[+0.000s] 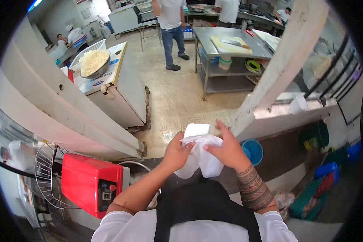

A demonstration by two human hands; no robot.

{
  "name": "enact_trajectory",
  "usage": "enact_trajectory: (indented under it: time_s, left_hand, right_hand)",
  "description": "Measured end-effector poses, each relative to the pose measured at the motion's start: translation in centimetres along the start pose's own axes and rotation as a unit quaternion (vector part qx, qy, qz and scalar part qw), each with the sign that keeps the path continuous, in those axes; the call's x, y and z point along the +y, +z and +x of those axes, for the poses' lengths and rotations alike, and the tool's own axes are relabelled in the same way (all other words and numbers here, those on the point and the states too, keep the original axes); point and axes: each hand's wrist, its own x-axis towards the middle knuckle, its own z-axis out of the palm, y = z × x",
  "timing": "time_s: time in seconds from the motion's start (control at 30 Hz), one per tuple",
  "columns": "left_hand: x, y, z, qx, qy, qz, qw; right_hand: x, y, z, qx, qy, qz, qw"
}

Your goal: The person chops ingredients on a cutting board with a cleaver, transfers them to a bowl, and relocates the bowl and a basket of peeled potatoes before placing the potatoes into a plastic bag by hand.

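Observation:
A white plastic bag hangs between my hands in front of my black apron. Its upper part is bunched, and a white block-like item shows at its top. My left hand grips the bag's left edge between thumb and fingers. On the other side, the thumb of my right hand presses against the bag, while its fingers are raised and apart from the thumb. What lies inside the bag is hidden.
A red machine and a wire guard are at left. A blue bucket stands right, beside a low wall. Ahead are a bowl on a white freezer, a steel table with a knife on a board, and several people.

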Motion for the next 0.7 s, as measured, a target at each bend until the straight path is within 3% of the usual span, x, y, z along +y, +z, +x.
enact_trajectory:
  time_s: [0.1, 0.2, 0.3, 0.43, 0.5, 0.53, 0.63, 0.67, 0.7]
  left_hand:
    - [1.3, -0.6, 3.6, 0.062, -0.032, -0.017, 0.997]
    - [1.8, -1.4, 5.9, 0.120, -0.035, -0.033, 0.992]
    - [0.1, -4.1, 7.6, 0.199, 0.001, 0.080, 0.977]
    - [3.0, -8.2, 9.7, 0.185, -0.066, 0.190, 0.962]
    - [-1.2, -10.8, 12.0, 0.174, -0.061, 0.055, 0.981]
    - [-2.2, -11.4, 13.2, 0.166, -0.062, -0.012, 0.984]
    - [-2.6, -12.7, 16.2, 0.247, -0.017, 0.072, 0.966]
    - [-3.4, -13.3, 17.4, 0.294, 0.016, 0.183, 0.938]
    - [-3.2, -13.4, 18.4, 0.313, 0.044, 0.203, 0.927]
  right_hand:
    - [3.5, -1.1, 5.2, -0.220, 0.038, -0.004, 0.975]
    - [4.7, -0.5, 10.4, -0.231, 0.003, -0.006, 0.973]
    - [4.6, 0.9, 14.9, -0.248, -0.039, 0.047, 0.967]
    - [5.2, 4.0, 20.4, -0.311, -0.078, -0.006, 0.947]
    - [6.1, 6.5, 22.5, -0.313, -0.121, -0.023, 0.942]
    - [5.9, 7.5, 23.5, -0.305, -0.105, -0.037, 0.946]
    - [5.6, 10.2, 26.8, -0.267, -0.048, -0.051, 0.961]
    - [5.7, 11.1, 27.8, -0.246, -0.021, -0.043, 0.968]
    - [5.9, 11.9, 28.9, -0.223, 0.005, -0.033, 0.974]
